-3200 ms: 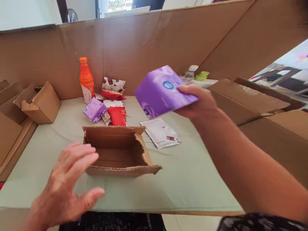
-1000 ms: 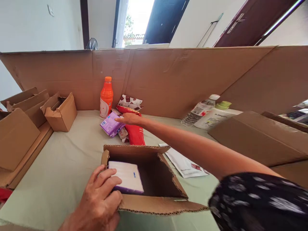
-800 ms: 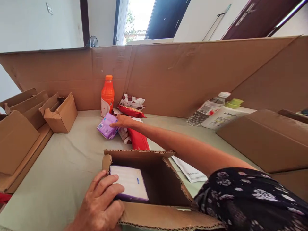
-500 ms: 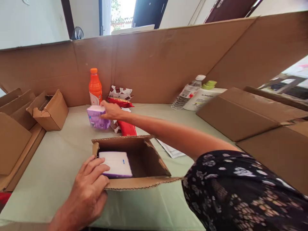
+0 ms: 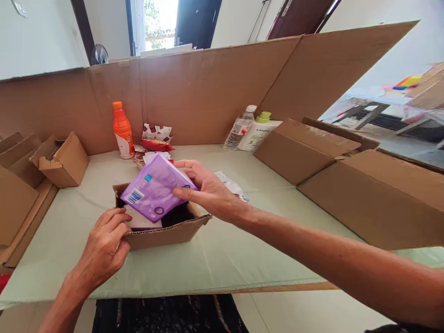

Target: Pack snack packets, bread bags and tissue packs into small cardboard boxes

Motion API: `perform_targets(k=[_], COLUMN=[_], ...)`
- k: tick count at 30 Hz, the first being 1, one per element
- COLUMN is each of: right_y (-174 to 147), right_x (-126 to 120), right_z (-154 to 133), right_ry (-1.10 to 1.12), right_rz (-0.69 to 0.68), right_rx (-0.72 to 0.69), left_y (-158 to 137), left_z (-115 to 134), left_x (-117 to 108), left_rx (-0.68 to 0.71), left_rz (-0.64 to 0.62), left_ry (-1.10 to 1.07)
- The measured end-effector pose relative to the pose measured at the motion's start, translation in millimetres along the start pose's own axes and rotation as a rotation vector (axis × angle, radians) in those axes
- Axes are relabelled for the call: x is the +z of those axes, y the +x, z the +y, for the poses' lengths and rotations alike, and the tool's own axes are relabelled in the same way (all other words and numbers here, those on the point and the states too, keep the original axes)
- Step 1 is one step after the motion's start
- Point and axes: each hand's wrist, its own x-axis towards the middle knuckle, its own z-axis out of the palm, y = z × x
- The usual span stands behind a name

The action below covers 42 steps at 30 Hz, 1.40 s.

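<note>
My right hand (image 5: pixel 204 189) grips a purple tissue pack (image 5: pixel 152 182) with a barcode on its side. The pack is tilted over the opening of a small cardboard box (image 5: pixel 163 236). Inside that box, at the left, lies another tissue pack (image 5: pixel 138 218), its pale top partly covered by the held one. My left hand (image 5: pixel 107 236) pinches the box's near left corner, fingers over the rim and thumb outside. Much of the box's inside is hidden beneath the held pack.
Behind the box are an orange drink bottle (image 5: pixel 122 132) and crumpled snack packets (image 5: pixel 156 138). Farther right, a clear bottle (image 5: pixel 239 129) and a white pump bottle (image 5: pixel 258 134) lean on the cardboard wall (image 5: pixel 201 97). Cardboard boxes flank both sides (image 5: pixel 69 162); a white packet (image 5: pixel 231 185) lies right.
My right hand has brought the purple tissue pack from beside the orange bottle to above the box, tilting it. My left hand stays on the box's corner. The view has shifted.
</note>
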Motion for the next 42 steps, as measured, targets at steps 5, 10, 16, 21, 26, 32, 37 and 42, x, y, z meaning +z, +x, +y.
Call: perform_targets(k=[5, 10, 16, 21, 26, 32, 37, 42], right_y=[-14, -9, 26, 28, 15, 24, -9, -75], right_x=[-26, -24, -1, -4, -13, 0, -24, -59], right_z=[-18, -64, -74, -37, 7, 12, 13, 59], right_ry=[-0.750, -1.273, -1.380, -1.081, -1.043, -1.232, -0.962, -0.731], right_rz=[-0.098, -0.333, -0.526, -0.542, -0.594, -0.705, -0.237, 0.138], right_rx=[-0.264, -0.263, -0.175, -0.115, -0.117, -0.074, -0.298, -0.218], left_y=[-1, 2, 5, 0, -4, -4, -27, -68], left_z=[5, 8, 11, 8, 3, 2, -6, -17], left_x=[-1, -1, -1, 0, 1, 3, 8, 35], left_rx=[-0.002, -0.029, -0.032, -0.025, -0.006, -0.004, -0.115, -0.486], left_rz=[-0.034, -0.040, -0.068, -0.028, -0.011, 0.001, 0.193, 0.192], left_ry=[0.050, 0.071, 0.072, 0.042, 0.014, -0.004, -0.009, -0.263])
